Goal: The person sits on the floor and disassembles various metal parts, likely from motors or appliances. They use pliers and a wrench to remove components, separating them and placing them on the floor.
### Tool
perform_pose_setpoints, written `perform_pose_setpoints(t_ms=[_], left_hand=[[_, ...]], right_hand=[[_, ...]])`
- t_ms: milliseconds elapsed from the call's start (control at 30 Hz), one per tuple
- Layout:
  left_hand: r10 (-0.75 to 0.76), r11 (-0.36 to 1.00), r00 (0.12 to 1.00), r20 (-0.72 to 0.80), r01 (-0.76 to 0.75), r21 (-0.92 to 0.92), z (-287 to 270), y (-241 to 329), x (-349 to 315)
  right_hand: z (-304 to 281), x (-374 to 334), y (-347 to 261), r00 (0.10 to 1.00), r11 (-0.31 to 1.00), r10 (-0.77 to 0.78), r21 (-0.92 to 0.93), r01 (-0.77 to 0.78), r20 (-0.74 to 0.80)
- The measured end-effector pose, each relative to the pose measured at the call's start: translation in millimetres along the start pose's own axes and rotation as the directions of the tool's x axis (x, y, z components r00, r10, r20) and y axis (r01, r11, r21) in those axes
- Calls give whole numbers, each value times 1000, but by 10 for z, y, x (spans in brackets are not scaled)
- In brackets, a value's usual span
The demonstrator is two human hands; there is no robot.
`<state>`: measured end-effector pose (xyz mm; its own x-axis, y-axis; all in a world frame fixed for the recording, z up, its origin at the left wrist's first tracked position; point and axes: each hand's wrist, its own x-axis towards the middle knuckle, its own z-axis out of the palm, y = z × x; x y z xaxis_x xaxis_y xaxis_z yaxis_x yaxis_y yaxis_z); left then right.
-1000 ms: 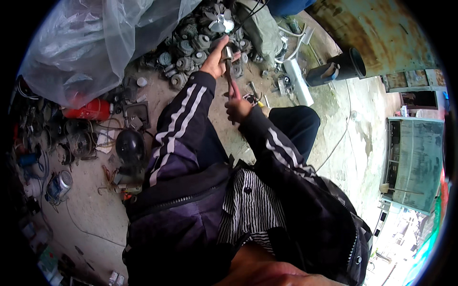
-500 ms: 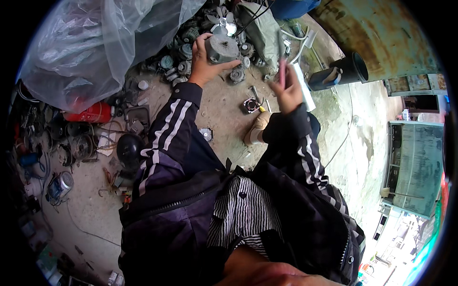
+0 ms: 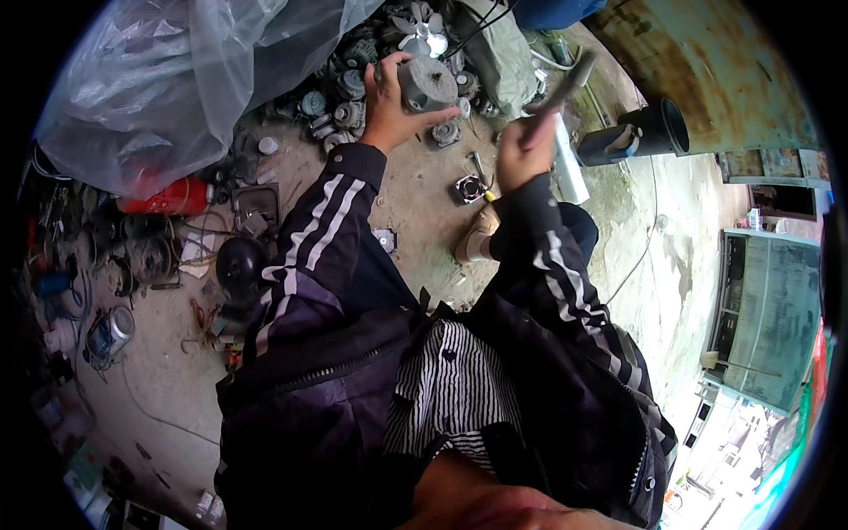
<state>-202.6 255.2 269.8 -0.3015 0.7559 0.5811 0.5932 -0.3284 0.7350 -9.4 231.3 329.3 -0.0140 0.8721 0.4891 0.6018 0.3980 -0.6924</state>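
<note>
the left hand (image 3: 389, 110) grips a grey, round motor casing (image 3: 429, 84) between thumb and fingers, beside a heap of small motors (image 3: 350, 115). the right hand (image 3: 523, 163), closed around a red-handled tool (image 3: 541, 130) with a blurred grey end, is to the casing's right and nearer the body; tool and casing are apart.

The person's left arm (image 3: 322, 228) reaches forward, its left hand (image 3: 385, 117) curved in a wide C-shaped grip, fingers (image 3: 392, 62) bent at the top, thumb (image 3: 442, 116) stretched out to the right. The right arm (image 3: 556, 256) also reaches forward, its right hand (image 3: 525, 162) clenched, slightly blurred and well apart from the left.
</note>
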Motion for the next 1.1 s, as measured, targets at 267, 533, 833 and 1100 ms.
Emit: perform_pose_setpoints(t_ms=[267, 533, 833, 1100], left_hand=[[1, 992, 992, 125, -17, 126, 114, -293, -59], [-118, 981, 970, 214, 80, 177, 171, -306, -75], [-75, 975, 987, 144, 42, 218, 251, -341, -135], [-90, 959, 982, 166, 41, 280, 365, -317, -34]], right_hand=[[163, 83, 50, 975, 962, 219, 171, -212, -23], [227, 55, 406, 988, 993, 104, -65, -97, 111], [407, -66, 679, 933, 982, 175, -131, -140, 313], [576, -53, 693, 921, 946, 272, -252, -203, 280]])
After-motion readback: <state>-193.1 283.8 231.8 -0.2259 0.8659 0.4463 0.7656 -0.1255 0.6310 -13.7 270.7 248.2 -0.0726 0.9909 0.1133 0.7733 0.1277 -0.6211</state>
